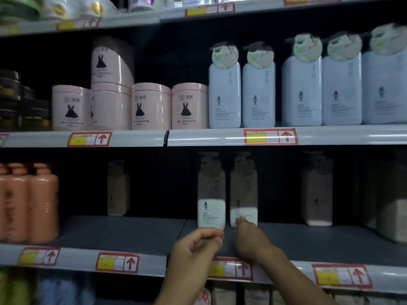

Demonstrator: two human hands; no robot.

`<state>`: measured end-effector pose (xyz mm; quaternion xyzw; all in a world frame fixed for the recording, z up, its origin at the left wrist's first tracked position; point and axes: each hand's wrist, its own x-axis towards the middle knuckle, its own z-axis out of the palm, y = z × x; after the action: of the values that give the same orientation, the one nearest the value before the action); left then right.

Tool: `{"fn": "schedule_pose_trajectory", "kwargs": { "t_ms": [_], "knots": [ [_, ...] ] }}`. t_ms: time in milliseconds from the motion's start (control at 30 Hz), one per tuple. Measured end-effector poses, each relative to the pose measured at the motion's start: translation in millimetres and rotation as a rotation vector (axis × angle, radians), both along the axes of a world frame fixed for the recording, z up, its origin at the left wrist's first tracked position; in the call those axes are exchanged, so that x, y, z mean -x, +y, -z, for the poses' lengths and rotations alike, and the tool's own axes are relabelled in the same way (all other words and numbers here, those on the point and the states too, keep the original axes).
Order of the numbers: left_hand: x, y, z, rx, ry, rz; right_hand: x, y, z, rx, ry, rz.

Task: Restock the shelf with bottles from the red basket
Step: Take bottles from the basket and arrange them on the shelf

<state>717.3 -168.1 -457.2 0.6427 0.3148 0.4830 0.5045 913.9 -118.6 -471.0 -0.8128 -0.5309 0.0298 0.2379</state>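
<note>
Two hands reach up to the lower shelf (123, 230). The left hand (196, 243) has curled fingers pinching the base of one white bottle (211, 213); the right hand (248, 236) touches a fingertip to the neighbouring bottle (244, 213), the other fingers hidden. Both bottles stand upright, side by side. Tags on the bottles above (224, 93) read "48".

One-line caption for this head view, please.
Left hand and right hand reach two white bottles standing on the dim middle shelf.
</note>
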Motion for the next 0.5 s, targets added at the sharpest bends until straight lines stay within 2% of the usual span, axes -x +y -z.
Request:
{"fn": "schedule_pose_trajectory", "kwargs": {
  "t_ms": [167, 333, 433, 500],
  "knots": [
    [5, -2, -10, 0.053, -0.047, 0.000, -16, 15, 0, 0.060, 0.082, -0.085],
    [18, -7, -5, 0.065, 0.012, 0.019, -26, 19, 2, 0.029, 0.161, -0.100],
    [28, -7, -2, 0.050, 0.025, 0.003, -22, 8, -1, -0.077, 0.238, -0.053],
    [32, -7, 0, 0.039, 0.014, -0.008, -13, -8, -1, -0.191, 0.203, -0.034]
  ]
}}
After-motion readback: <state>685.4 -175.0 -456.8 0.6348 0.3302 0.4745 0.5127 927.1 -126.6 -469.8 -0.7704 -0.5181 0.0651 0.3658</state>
